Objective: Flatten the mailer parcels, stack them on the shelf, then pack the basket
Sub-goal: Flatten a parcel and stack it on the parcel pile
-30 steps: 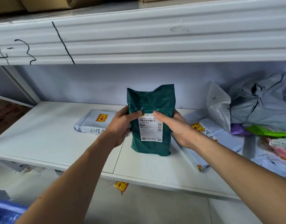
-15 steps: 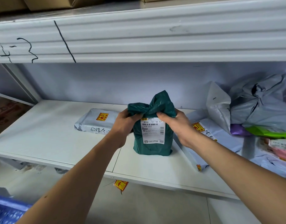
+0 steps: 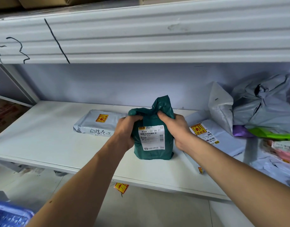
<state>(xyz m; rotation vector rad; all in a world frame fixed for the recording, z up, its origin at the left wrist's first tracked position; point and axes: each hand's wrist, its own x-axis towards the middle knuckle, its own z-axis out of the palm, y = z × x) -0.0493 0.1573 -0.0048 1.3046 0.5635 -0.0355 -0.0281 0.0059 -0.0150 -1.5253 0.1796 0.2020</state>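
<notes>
A dark green mailer parcel [image 3: 153, 152] with a white shipping label stands upright on the white shelf [image 3: 42, 141]. My left hand [image 3: 124, 131] grips its upper left side and my right hand [image 3: 178, 128] grips its upper right side, thumbs pressed into the crumpled top. A flat grey mailer [image 3: 98, 123] with a yellow sticker lies behind my left hand. Another pale flat mailer [image 3: 223, 138] with a yellow sticker lies under and right of my right wrist.
A heap of crumpled grey, purple, green and pink mailers [image 3: 265, 115] fills the shelf's right end. A corner of a blue basket [image 3: 8, 215] shows at bottom left. The upper shelf's beam [image 3: 141, 38] hangs overhead. A yellow tag [image 3: 121, 187] dangles below the shelf edge.
The green parcel's top has been squashed down and bunched. Both hands moved from its sides up to the crumpled top, and the parcel now stands shorter.
</notes>
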